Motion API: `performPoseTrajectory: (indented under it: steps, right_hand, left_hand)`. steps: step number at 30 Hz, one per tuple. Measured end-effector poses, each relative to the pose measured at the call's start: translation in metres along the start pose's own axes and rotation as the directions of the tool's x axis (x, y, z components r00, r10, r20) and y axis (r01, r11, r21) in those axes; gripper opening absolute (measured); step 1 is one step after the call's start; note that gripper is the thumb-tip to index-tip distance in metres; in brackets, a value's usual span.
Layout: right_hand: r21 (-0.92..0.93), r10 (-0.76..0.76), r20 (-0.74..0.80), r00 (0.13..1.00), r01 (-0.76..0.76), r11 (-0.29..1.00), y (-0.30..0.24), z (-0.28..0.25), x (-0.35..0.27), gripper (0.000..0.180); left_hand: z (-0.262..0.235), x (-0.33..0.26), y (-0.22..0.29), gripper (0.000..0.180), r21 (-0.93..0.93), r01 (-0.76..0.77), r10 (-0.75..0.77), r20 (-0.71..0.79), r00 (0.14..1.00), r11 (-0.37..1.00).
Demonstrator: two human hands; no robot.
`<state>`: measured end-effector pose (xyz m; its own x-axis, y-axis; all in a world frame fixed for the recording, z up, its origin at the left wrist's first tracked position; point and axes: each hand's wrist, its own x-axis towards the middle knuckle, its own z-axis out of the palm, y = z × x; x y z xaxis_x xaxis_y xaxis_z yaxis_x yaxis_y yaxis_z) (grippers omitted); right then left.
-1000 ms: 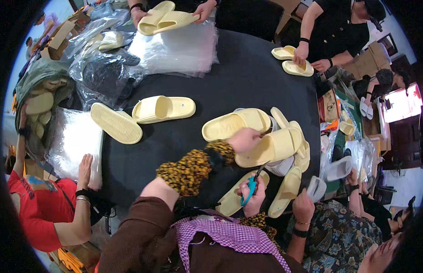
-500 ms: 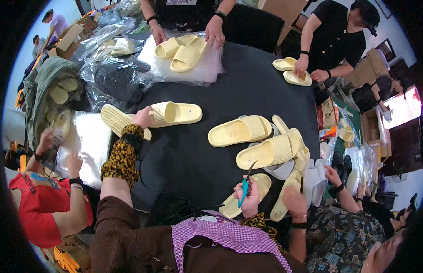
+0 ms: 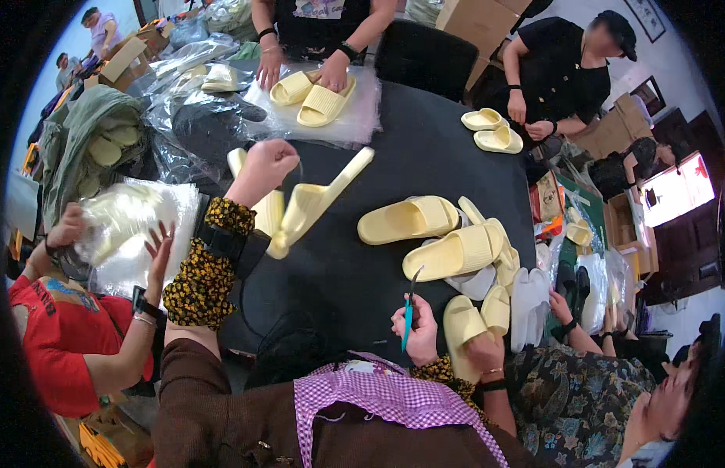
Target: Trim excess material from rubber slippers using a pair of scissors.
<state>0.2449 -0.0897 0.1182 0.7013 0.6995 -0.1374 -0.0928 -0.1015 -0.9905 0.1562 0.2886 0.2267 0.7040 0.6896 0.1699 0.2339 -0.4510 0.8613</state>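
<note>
My left hand (image 3: 263,170) is raised over the left of the table, fingers pinched. A thin strand shows faintly by its fingertips; what it is I cannot make out. Just below and right of this hand, a pale yellow slide slipper (image 3: 314,204) stands tilted, sole on edge. Its mate (image 3: 269,212) is partly hidden behind my wrist. My right hand (image 3: 419,331) grips teal-handled snips (image 3: 408,324) near the front edge, the dark curved blade pointing up. Beyond it lie several yellow slippers, the nearest one (image 3: 444,257) with its toe opening facing right.
At right, a co-worker's hand (image 3: 485,352) touches a yellow slipper beside grey slippers (image 3: 528,308). Someone in red at left handles clear plastic bags (image 3: 156,265). Across the black table (image 3: 339,288), two people stand by yellow pairs. Wrapped slippers and plastic pile up far left.
My left hand has risen off the yellow pair, which went from lying flat to tilted and drawn together. The right hand with the snips moved slightly left. The right co-worker's hand reached onto a slipper.
</note>
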Motion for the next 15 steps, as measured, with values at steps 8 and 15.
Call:
performPoseTrajectory:
  steps: [8, 15]
  right_hand:
    - [-0.001, -0.003, -0.023, 1.000, 0.003, 1.000, -0.009, 0.002, -0.023, 0.048]
    - [0.026, -0.035, 0.075, 0.997, 0.034, 0.999, -0.005, 0.003, -0.029, 0.045]
  left_hand:
    - [0.017, -0.046, 0.054, 0.012, -0.247, -0.003, 0.019, 0.064, 0.998, 0.969]
    - [0.063, -0.098, -0.022, 0.012, -0.204, 0.180, -0.149, 0.162, 0.976, 0.962]
